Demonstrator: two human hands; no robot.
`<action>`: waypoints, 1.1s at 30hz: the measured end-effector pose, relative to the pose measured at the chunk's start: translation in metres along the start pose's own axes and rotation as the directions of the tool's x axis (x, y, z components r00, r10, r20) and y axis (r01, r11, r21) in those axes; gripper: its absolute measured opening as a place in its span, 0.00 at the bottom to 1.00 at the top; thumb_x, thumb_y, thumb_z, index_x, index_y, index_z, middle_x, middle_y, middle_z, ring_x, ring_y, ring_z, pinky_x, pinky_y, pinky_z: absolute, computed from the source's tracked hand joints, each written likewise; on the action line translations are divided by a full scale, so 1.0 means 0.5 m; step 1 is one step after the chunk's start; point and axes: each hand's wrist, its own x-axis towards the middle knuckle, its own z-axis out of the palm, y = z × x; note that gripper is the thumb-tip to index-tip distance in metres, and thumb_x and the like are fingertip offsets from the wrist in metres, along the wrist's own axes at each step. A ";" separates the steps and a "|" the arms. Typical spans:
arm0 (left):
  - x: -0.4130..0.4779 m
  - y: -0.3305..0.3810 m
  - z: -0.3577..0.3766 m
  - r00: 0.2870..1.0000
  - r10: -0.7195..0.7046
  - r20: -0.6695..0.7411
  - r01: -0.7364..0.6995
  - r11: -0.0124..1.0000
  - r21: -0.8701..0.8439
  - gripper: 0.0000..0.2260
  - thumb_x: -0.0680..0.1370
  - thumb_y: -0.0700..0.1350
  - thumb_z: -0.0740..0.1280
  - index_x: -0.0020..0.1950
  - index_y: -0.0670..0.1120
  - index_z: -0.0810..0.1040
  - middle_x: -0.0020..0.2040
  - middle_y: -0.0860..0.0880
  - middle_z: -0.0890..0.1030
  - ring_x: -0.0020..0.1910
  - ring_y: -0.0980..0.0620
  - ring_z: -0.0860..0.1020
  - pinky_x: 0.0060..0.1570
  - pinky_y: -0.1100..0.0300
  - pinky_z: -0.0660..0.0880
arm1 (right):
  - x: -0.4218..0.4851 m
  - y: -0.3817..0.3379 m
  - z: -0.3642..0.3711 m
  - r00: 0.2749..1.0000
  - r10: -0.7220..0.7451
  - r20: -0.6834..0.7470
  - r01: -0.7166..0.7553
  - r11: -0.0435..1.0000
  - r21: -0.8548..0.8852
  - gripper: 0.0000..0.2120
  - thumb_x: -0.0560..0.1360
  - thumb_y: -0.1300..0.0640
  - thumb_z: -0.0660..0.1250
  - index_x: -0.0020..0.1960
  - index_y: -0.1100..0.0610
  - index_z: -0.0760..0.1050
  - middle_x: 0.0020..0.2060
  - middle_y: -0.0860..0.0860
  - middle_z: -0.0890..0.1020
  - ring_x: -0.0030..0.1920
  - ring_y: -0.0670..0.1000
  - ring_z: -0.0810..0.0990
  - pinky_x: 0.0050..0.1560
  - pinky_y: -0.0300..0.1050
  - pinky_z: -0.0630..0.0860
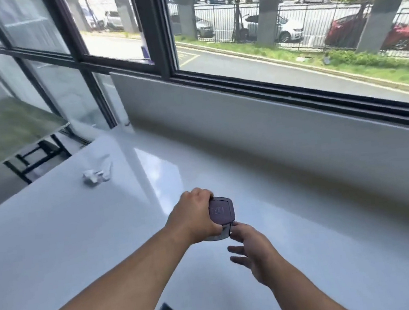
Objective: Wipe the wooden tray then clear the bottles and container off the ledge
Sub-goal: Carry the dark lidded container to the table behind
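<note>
Head view: we see one container, dark purple-grey lid, clear base, on white ledge below window. Our left hand wraps container's left side, fingers curled over far edge, thumb at near edge. Our right hand loosely spread, fingertips touching container's near right corner. One crumpled white wipe lies well apart, far left. We count no bottles, no tray here.

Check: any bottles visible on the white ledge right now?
No. The ledge shows only a crumpled tissue and the lidded container, gripped by the left hand.
</note>
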 end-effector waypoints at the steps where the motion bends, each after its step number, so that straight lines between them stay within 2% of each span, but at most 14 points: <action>1: -0.019 -0.047 -0.023 0.999 -0.033 -0.017 0.033 0.999 -0.005 0.23 0.64 0.61 0.74 0.55 0.57 0.73 0.52 0.57 0.74 0.54 0.52 0.72 0.40 0.59 0.68 | 0.004 -0.002 0.053 1.000 0.004 0.028 -0.003 1.000 -0.029 0.25 0.65 0.46 0.67 0.62 0.47 0.81 0.62 0.48 0.80 0.58 0.55 0.83 0.57 0.53 0.82; 3: -0.059 -0.139 -0.064 0.994 -0.100 -0.044 0.100 0.995 -0.006 0.23 0.64 0.61 0.74 0.54 0.57 0.73 0.52 0.57 0.74 0.54 0.52 0.72 0.40 0.58 0.69 | 0.011 0.003 0.154 0.996 0.015 0.083 -0.008 0.996 -0.088 0.24 0.65 0.46 0.66 0.61 0.47 0.82 0.62 0.48 0.80 0.58 0.55 0.83 0.57 0.53 0.82; 7: -0.146 -0.313 -0.129 0.973 -0.221 -0.067 0.221 0.975 -0.003 0.30 0.66 0.60 0.74 0.66 0.53 0.74 0.59 0.55 0.75 0.59 0.50 0.72 0.50 0.56 0.74 | 0.023 0.033 0.339 0.977 0.057 0.203 -0.012 0.977 -0.215 0.24 0.66 0.47 0.66 0.61 0.47 0.81 0.63 0.48 0.79 0.58 0.55 0.82 0.62 0.55 0.80; 11: -0.238 -0.467 -0.180 0.939 -0.335 -0.074 0.334 0.942 -0.026 0.33 0.66 0.59 0.74 0.68 0.52 0.73 0.61 0.54 0.76 0.62 0.50 0.72 0.56 0.52 0.78 | 0.036 0.073 0.505 0.950 0.099 0.296 0.001 0.947 -0.322 0.25 0.67 0.45 0.66 0.64 0.46 0.79 0.63 0.48 0.78 0.59 0.55 0.82 0.59 0.53 0.80; 15: -0.331 -0.597 -0.215 0.905 -0.418 -0.085 0.416 0.909 -0.040 0.32 0.66 0.60 0.74 0.68 0.52 0.74 0.61 0.54 0.76 0.62 0.50 0.73 0.57 0.52 0.78 | 0.042 0.120 0.652 0.916 0.153 0.372 0.014 0.912 -0.410 0.23 0.67 0.44 0.67 0.62 0.44 0.80 0.63 0.49 0.79 0.59 0.55 0.82 0.59 0.53 0.80; 18: -0.394 -0.682 -0.234 0.874 -0.477 -0.088 0.475 0.879 -0.050 0.28 0.64 0.60 0.73 0.61 0.53 0.75 0.56 0.54 0.76 0.58 0.49 0.74 0.51 0.53 0.78 | 0.044 0.161 0.749 0.888 0.195 0.417 0.024 0.885 -0.465 0.23 0.68 0.43 0.67 0.62 0.43 0.80 0.63 0.49 0.78 0.60 0.55 0.81 0.58 0.52 0.80; 20: -0.433 -0.731 -0.243 0.850 -0.521 -0.076 0.518 0.853 -0.057 0.28 0.61 0.61 0.71 0.58 0.53 0.75 0.54 0.55 0.75 0.56 0.49 0.74 0.50 0.52 0.79 | 0.046 0.192 0.807 0.871 0.220 0.439 0.031 0.867 -0.497 0.22 0.69 0.43 0.67 0.62 0.42 0.80 0.63 0.49 0.78 0.60 0.55 0.81 0.58 0.52 0.80; 22: -0.467 -0.776 -0.247 0.826 -0.560 -0.064 0.557 0.828 -0.057 0.31 0.60 0.63 0.71 0.60 0.54 0.75 0.55 0.55 0.75 0.56 0.50 0.74 0.52 0.51 0.80 | 0.047 0.224 0.859 0.861 0.240 0.448 0.031 0.855 -0.517 0.20 0.71 0.44 0.67 0.62 0.42 0.80 0.63 0.49 0.79 0.60 0.55 0.81 0.57 0.52 0.80; 28: -0.552 -0.884 -0.243 0.760 -0.649 -0.033 0.646 0.760 -0.063 0.32 0.63 0.61 0.74 0.64 0.52 0.75 0.58 0.53 0.76 0.58 0.48 0.74 0.55 0.50 0.79 | 0.046 0.309 0.975 0.832 0.310 0.460 -0.005 0.834 -0.552 0.17 0.76 0.48 0.67 0.65 0.43 0.78 0.64 0.47 0.78 0.60 0.55 0.80 0.56 0.52 0.80; 31: -0.579 -0.917 -0.236 0.731 -0.682 -0.014 0.680 0.731 -0.061 0.33 0.63 0.60 0.75 0.66 0.51 0.74 0.59 0.53 0.76 0.59 0.48 0.74 0.56 0.51 0.78 | 0.048 0.341 1.008 0.825 0.338 0.452 -0.042 0.836 -0.547 0.17 0.76 0.49 0.67 0.65 0.44 0.79 0.64 0.48 0.78 0.61 0.56 0.80 0.59 0.53 0.80; 33: -0.589 -0.932 -0.229 0.715 -0.700 -0.004 0.699 0.714 -0.049 0.32 0.66 0.58 0.76 0.67 0.50 0.73 0.61 0.51 0.76 0.60 0.47 0.75 0.56 0.50 0.78 | 0.048 0.355 1.023 0.824 0.351 0.445 -0.065 0.839 -0.541 0.20 0.73 0.47 0.69 0.64 0.44 0.80 0.64 0.49 0.78 0.61 0.56 0.80 0.61 0.54 0.80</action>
